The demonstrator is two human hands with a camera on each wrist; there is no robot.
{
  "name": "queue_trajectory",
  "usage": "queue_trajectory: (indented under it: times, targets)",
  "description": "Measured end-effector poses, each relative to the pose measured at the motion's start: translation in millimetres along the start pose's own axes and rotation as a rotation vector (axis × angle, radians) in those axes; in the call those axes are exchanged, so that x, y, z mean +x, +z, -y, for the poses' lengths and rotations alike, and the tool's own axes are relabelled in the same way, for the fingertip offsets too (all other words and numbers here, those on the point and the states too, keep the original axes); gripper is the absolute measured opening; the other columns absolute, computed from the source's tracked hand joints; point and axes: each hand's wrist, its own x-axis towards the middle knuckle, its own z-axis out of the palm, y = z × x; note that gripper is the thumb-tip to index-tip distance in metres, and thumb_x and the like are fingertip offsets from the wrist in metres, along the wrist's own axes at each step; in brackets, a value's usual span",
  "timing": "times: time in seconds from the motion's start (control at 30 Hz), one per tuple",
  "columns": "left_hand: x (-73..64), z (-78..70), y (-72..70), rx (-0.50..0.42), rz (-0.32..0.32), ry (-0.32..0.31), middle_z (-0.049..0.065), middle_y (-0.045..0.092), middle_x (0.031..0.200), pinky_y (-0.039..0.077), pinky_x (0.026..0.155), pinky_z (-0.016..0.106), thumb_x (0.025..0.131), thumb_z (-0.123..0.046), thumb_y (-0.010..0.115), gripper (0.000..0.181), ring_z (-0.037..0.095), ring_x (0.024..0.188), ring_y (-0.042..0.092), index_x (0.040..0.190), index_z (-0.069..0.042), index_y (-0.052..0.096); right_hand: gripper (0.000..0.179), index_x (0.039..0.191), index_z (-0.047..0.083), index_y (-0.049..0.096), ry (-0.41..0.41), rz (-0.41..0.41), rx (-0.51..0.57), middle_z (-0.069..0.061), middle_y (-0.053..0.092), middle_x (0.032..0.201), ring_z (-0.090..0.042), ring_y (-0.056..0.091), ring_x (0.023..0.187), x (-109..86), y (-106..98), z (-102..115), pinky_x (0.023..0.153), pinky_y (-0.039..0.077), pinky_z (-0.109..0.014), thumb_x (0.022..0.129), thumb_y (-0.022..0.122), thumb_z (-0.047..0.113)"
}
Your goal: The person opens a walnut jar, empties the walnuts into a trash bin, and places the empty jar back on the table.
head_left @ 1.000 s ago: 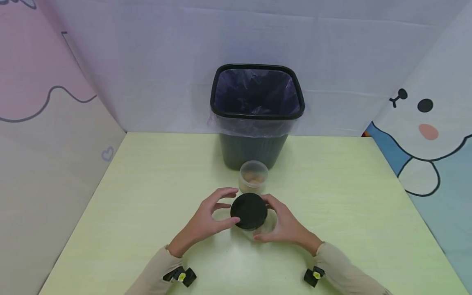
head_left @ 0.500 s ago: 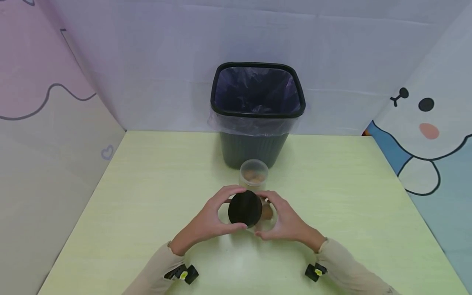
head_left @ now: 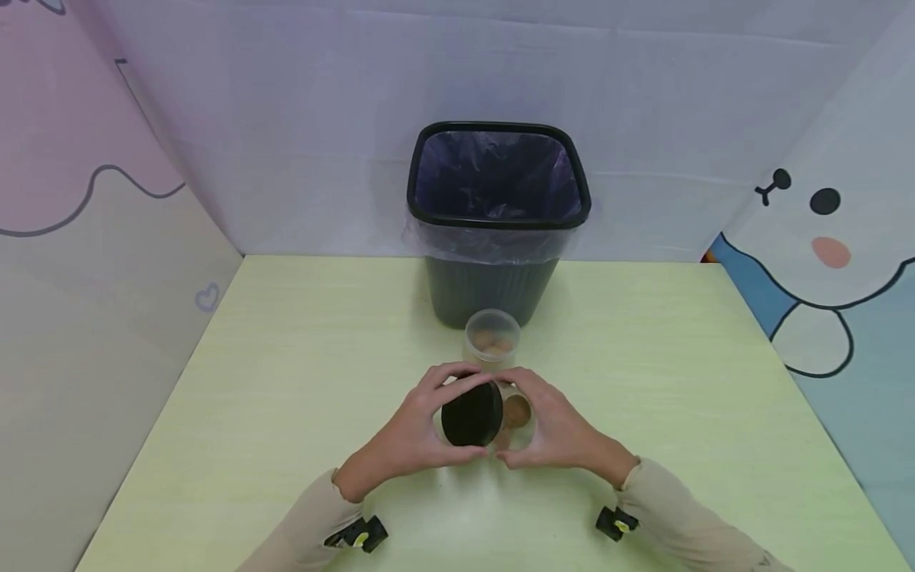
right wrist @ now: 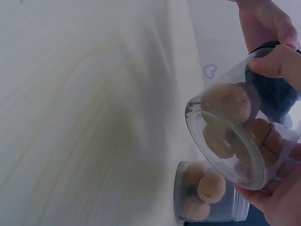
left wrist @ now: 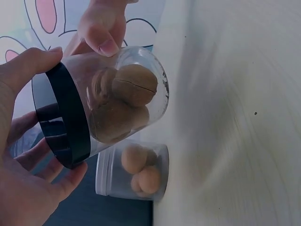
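My left hand (head_left: 418, 421) curls round the black lid (head_left: 472, 411) of a clear jar (left wrist: 161, 87), thumb on one side and fingers on the other. Around the jar's see-through body, my right hand (head_left: 557, 425) keeps its grip. The jar is tilted, its lid toward the left hand, and the lid sits on its mouth. Several walnuts (left wrist: 134, 84) lie inside. Whether the jar's base touches the table cannot be told. Just behind it stands a smaller clear tub (head_left: 492, 322), upright, with several walnuts (right wrist: 211, 188) in it.
A dark trash bin (head_left: 493, 290) with a black rim and a plastic liner stands behind the tub, at the back of the pale table (head_left: 322, 334). White cloth (head_left: 307, 119) hangs behind, and printed panels (head_left: 843, 334) flank the table on both sides.
The jar has tipped further, its lid turning toward the left. My left hand has closed in from beside the lid and now grips it. The tub and bin stay put.
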Motion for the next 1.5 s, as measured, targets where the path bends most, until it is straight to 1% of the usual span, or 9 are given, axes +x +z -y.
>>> queue_trajectory:
  times: [0.27, 0.47, 0.63, 0.83, 1.0, 1.2, 1.3, 1.43, 1.5]
  targets:
    - [0.6, -2.7, 2.7, 0.047, -0.038, 0.026, 0.001, 0.045, 0.136, 0.049, 0.087, 0.036, 0.068, -0.037, 0.085, 0.079, 0.019, 0.117, 0.042, 0.137, -0.017, 0.052, 0.09, 0.134, 0.016, 0.044, 0.017, -0.007, -0.028, 0.003, 0.052, 0.127, -0.017, 0.051, 0.115, -2.0, -2, 2, 0.093, 0.048, -0.04, 0.055, 0.086, 0.03]
    - [-2.2, -5.6, 3.9, 0.076, -0.054, 0.007, 0.0, 0.046, 0.136, 0.049, 0.087, 0.037, 0.067, -0.038, 0.086, 0.08, 0.018, 0.116, 0.044, 0.137, -0.017, 0.053, 0.09, 0.134, 0.016, 0.045, 0.006, -0.015, -0.047, 0.004, 0.053, 0.125, -0.012, 0.051, 0.114, -3.5, -2, 4, 0.092, 0.049, -0.037, 0.054, 0.085, 0.028]
    - [-3.5, -9.6, 6.1, 0.066, -0.074, -0.027, 0.0, 0.047, 0.136, 0.049, 0.089, 0.037, 0.065, -0.039, 0.086, 0.08, 0.016, 0.117, 0.045, 0.135, -0.016, 0.054, 0.087, 0.133, 0.016, 0.046, 0.001, -0.005, -0.037, 0.004, 0.053, 0.124, -0.012, 0.052, 0.113, -4.0, -3, 7, 0.09, 0.05, -0.038, 0.056, 0.084, 0.028]
    - [-3.5, -10.5, 2.4, 0.017, -0.081, -0.08, 0.0, 0.05, 0.133, 0.048, 0.094, 0.039, 0.066, -0.043, 0.085, 0.078, 0.017, 0.121, 0.047, 0.134, -0.017, 0.055, 0.087, 0.133, 0.015, 0.044, -0.004, 0.037, 0.065, 0.004, 0.053, 0.124, -0.012, 0.051, 0.112, -3.2, -1, 2, 0.091, 0.048, -0.039, 0.058, 0.085, 0.027]
    - [-3.3, -6.9, -0.6, -0.012, -0.093, -0.096, -0.002, 0.049, 0.132, 0.049, 0.091, 0.039, 0.067, -0.043, 0.084, 0.078, 0.015, 0.119, 0.05, 0.134, -0.019, 0.054, 0.088, 0.136, 0.014, 0.042, 0.046, 0.092, 0.129, 0.007, 0.052, 0.126, -0.011, 0.052, 0.113, 0.6, -4, 2, 0.093, 0.047, -0.037, 0.062, 0.087, 0.032]
    - [-0.2, -7.4, 3.8, -0.004, -0.116, -0.094, -0.003, 0.05, 0.13, 0.048, 0.09, 0.041, 0.067, -0.045, 0.083, 0.075, 0.016, 0.118, 0.047, 0.132, -0.018, 0.057, 0.091, 0.136, 0.012, 0.044, 0.056, 0.102, 0.163, 0.004, 0.056, 0.127, -0.013, 0.055, 0.112, 2.6, -6, 1, 0.094, 0.048, -0.036, 0.059, 0.091, 0.028]
    - [2.8, -8.1, 6.4, -0.007, -0.14, -0.139, -0.002, 0.053, 0.124, 0.05, 0.083, 0.038, 0.068, -0.047, 0.082, 0.072, 0.016, 0.112, 0.051, 0.131, -0.02, 0.059, 0.091, 0.134, 0.01, 0.045, 0.047, 0.065, 0.117, 0.001, 0.057, 0.125, -0.016, 0.058, 0.109, 1.4, -5, -1, 0.09, 0.05, -0.038, 0.059, 0.091, 0.032]
    - [4.5, -8.5, 8.3, -0.019, -0.171, -0.244, -0.001, 0.055, 0.115, 0.053, 0.071, 0.031, 0.069, -0.051, 0.08, 0.07, 0.016, 0.099, 0.056, 0.13, -0.024, 0.059, 0.09, 0.133, 0.01, 0.047, 0.053, 0.007, 0.039, 0.003, 0.058, 0.122, -0.014, 0.059, 0.103, 0.7, -2, -2, 0.085, 0.051, -0.034, 0.059, 0.089, 0.04]
    - [4.1, -9.9, 8.0, -0.021, -0.176, -0.289, -0.001, 0.055, 0.114, 0.054, 0.07, 0.031, 0.068, -0.053, 0.079, 0.071, 0.016, 0.097, 0.057, 0.13, -0.026, 0.058, 0.091, 0.132, 0.011, 0.047, 0.054, -0.009, 0.031, 0.003, 0.058, 0.121, -0.013, 0.059, 0.102, 0.9, 1, -1, 0.083, 0.052, -0.033, 0.058, 0.089, 0.041]
